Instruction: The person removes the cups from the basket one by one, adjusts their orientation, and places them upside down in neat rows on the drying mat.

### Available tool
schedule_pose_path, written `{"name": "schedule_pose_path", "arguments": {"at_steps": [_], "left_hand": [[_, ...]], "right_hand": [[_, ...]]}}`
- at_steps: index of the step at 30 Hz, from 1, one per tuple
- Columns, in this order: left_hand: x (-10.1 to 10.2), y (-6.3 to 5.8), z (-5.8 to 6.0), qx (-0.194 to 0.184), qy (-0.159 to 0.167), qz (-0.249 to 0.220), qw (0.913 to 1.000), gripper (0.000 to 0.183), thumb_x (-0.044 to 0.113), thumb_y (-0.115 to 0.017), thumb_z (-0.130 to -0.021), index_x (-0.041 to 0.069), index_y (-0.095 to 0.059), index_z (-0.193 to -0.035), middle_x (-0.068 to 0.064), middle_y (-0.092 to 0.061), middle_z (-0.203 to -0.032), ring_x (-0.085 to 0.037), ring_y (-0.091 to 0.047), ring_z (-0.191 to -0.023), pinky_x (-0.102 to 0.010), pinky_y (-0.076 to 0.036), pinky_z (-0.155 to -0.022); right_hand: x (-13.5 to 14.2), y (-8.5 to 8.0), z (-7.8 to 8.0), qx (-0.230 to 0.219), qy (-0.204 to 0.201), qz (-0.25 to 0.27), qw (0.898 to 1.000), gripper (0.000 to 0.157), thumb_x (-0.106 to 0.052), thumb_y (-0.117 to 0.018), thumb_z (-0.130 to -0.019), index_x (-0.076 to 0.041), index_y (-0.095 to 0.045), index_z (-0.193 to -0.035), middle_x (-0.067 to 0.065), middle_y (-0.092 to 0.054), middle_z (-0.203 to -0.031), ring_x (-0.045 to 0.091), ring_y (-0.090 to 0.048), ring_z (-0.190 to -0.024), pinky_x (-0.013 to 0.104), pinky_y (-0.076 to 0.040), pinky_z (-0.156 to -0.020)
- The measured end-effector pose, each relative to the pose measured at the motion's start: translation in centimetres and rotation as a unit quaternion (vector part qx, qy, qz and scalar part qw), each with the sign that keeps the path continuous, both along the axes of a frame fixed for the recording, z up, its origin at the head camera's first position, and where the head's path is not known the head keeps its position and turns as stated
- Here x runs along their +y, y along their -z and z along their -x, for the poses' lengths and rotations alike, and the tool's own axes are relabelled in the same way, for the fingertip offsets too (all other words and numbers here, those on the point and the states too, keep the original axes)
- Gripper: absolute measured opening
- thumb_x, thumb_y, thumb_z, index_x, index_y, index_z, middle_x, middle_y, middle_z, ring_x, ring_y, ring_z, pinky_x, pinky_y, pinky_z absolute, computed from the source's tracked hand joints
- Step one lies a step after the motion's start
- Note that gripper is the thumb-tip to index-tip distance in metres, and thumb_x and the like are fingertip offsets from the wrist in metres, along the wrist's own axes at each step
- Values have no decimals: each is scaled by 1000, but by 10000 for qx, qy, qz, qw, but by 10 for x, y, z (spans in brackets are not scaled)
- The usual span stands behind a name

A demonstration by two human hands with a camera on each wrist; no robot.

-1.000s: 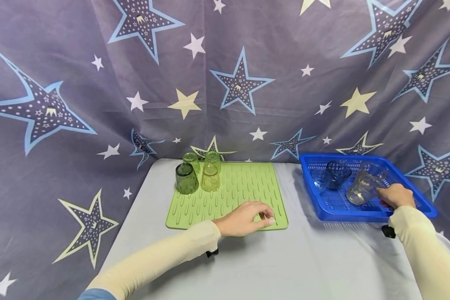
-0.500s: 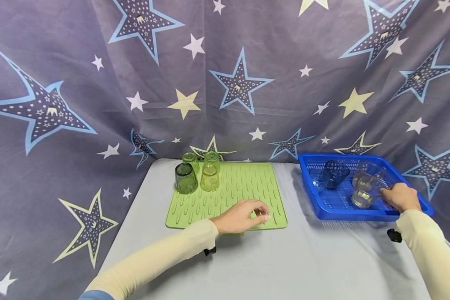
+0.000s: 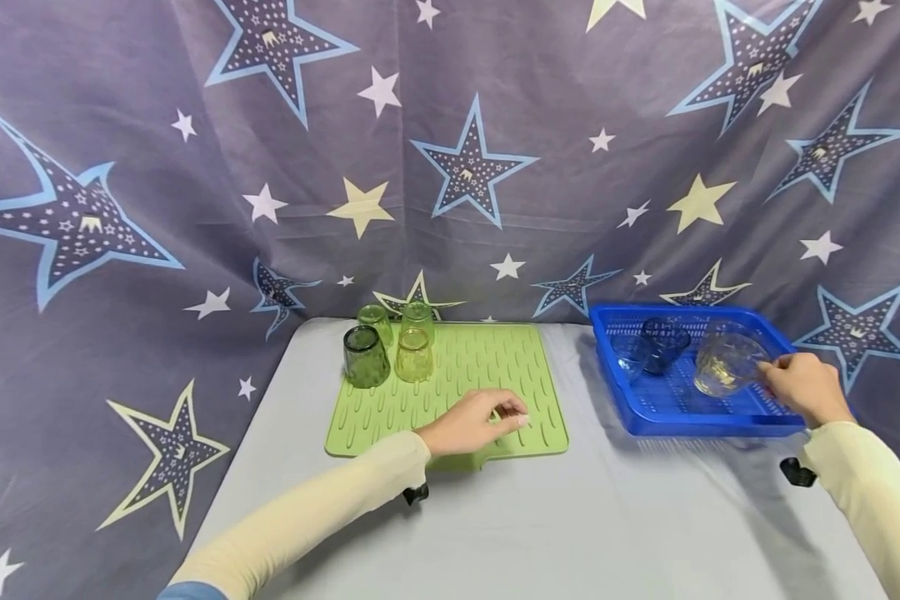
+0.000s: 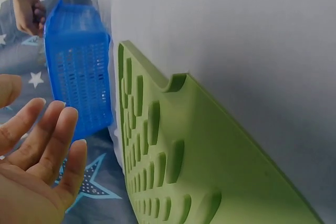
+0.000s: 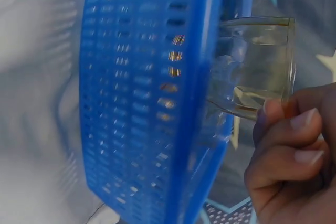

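While the clear glass [image 3: 720,373] looks tilted, with its mouth above the rim of the blue basket [image 3: 708,426] and its lower part inside, I've got the right hand [image 3: 806,387] pinching it near the lip, thumb against curled fingers. Can't tell if its base touches the basket floor. Step in hand, my read: taking that glass up out of the basket. Next move calls for a steady pinch and straight lift until the base clears the basket rim, without knocking neighbors. Those are a dark blue glass [image 3: 663,346] and a pale glass [image 3: 627,358], both in the basket's left part. More clear outlines overlap behind mine; can't count them.

Well left of the basket: green mat [image 3: 491,358] on the counter [image 3: 555,517]. Left hand [image 3: 480,421] is over the mat's front part, fingers loosely bent, thumb apart, nothing held. Farther from the basket, on the mat's far-left corner: dark green glass [image 3: 367,360], yellow glass [image 3: 415,360], two light green ones behind.
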State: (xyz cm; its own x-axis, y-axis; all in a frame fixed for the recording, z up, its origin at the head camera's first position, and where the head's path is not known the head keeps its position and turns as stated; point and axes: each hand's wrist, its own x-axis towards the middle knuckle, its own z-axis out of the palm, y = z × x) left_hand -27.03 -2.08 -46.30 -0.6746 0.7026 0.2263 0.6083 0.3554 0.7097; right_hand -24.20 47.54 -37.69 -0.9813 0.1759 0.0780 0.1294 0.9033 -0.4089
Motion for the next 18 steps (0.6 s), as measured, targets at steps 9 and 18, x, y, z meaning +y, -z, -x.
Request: {"name": "schedule_pose_path", "arguments": {"at_steps": [9, 18], "left_hand": [[2, 5, 8, -203, -129, -59, 9997, 26, 37, -60, -105, 16, -70, -117, 13, -67, -101, -5, -62, -95, -24, -53, -85], [2, 11, 15, -321, -150, -73, 9993, 26, 35, -60, -106, 15, -70, -118, 12, -67, -100, -5, -63, -92, -24, -54, -83]], "right_hand": [[-32, -14, -12, 406, -350, 98, 9985, 42, -28, -48, -106, -8, -66, -73, 1, -64, -66, 18, -51, -60, 30, -39, -55], [-68, -23, -21, 354, -651, 438, 9963, 41, -33, -48, -108, -6, -65, -81, 3, -65, -70, 18, -53, -60, 31, -41, -53]]}}
